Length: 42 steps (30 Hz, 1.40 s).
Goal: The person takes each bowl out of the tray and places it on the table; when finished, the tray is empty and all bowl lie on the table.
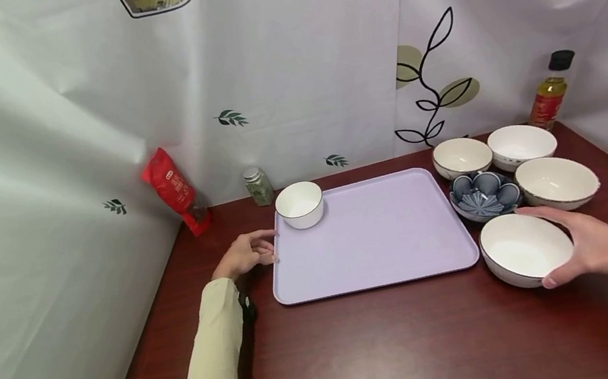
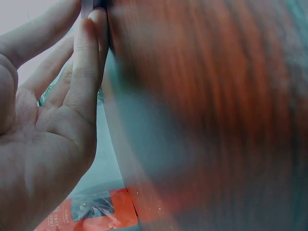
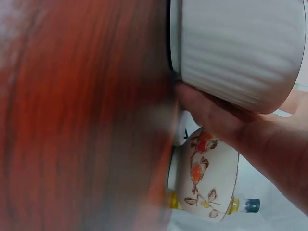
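Observation:
A lilac rectangular tray (image 1: 371, 232) lies on the dark red table, and my left hand (image 1: 245, 253) pinches its left edge between thumb and fingertips. In the left wrist view only a sliver of the tray's edge (image 2: 86, 8) shows between the fingers. A small white bowl (image 1: 301, 211) stands on the tray's back left corner. Beyond the tray's right edge, my right hand (image 1: 596, 241) grips a larger white bowl (image 1: 526, 246), thumb at its near side and fingers round the back. The right wrist view shows this bowl's ribbed side (image 3: 240, 53), with the thumb low against it.
Behind the held bowl stand a blue petal-shaped bowl (image 1: 485, 198) and several white bowls, one with painted flowers (image 3: 204, 175). An oil bottle (image 1: 550, 91) is at the back right corner. A green spice jar (image 1: 259, 187) and a red packet (image 1: 177, 190) stand at back left.

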{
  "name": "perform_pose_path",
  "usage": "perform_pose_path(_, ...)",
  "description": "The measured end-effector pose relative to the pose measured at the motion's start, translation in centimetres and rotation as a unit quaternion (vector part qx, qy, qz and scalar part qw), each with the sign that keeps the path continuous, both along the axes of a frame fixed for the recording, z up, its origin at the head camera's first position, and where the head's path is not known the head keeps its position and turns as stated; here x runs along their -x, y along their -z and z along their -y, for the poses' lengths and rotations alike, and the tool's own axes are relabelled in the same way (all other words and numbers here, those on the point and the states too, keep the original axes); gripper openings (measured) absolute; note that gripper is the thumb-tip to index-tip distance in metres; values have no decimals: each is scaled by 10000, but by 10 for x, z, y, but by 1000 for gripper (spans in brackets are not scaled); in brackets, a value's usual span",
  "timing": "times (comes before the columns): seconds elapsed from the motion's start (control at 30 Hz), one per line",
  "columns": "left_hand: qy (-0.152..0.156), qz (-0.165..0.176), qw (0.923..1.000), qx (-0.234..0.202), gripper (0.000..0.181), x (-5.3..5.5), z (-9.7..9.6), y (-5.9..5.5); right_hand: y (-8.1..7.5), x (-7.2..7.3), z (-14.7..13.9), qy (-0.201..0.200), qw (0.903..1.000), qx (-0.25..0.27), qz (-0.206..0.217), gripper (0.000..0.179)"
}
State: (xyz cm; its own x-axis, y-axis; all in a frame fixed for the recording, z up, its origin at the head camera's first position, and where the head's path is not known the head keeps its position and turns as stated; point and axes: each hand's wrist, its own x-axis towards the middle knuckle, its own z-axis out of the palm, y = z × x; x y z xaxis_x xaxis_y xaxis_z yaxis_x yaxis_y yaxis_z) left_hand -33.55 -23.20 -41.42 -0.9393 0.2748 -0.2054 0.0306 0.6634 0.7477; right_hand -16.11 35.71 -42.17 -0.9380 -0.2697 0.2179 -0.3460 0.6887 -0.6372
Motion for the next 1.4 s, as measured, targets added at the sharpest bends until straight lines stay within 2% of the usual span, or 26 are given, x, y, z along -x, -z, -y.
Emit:
perform_pose_path(0.27,36,-76,9999,83,63,1,1,0,1,0,-2,-237,9997,69,-4,109)
perform_pose_path(0.43,64,-88,9999,56,64,0,1,0,1,2,-6,-484,9987,53,174,112)
perform_pose_path(0.5,81,-19,10000,36,64,-3,-2,-6,-1,2,-6,-623,9978,19,222,113)
perform_pose_path(0.7,-19,3,10000,22,62,-4,-2,-7,-15,5,-6,-816,9959,-396,36,111)
perform_pose_path(0.73,-26,-12,10000,22,62,-1,0,-3,-18,6,-6,-773,9955,-553,-1,109)
perform_pose_path(0.87,-34,30,10000,1,62,-1,-1,-2,-41,11,-3,-511,9885,-1421,49,95)
perform_pose_path(0.97,-17,43,10000,19,63,-2,-1,-2,-64,18,5,-386,9762,-2131,90,85)
perform_pose_path(1.07,10,20,10000,12,63,-2,0,-2,-87,27,19,-360,9647,-2605,-149,77)
perform_pose_path(1.17,10,7,10000,-5,64,0,1,-1,-107,39,41,-411,9619,-2686,-311,72)
perform_pose_path(1.27,9,10,10000,8,63,0,1,-1,-123,55,70,-643,9669,-2456,-272,66)
perform_pose_path(1.4,14,14,10000,9,62,-2,0,-2,-130,81,112,-1011,9739,-2010,-304,52)
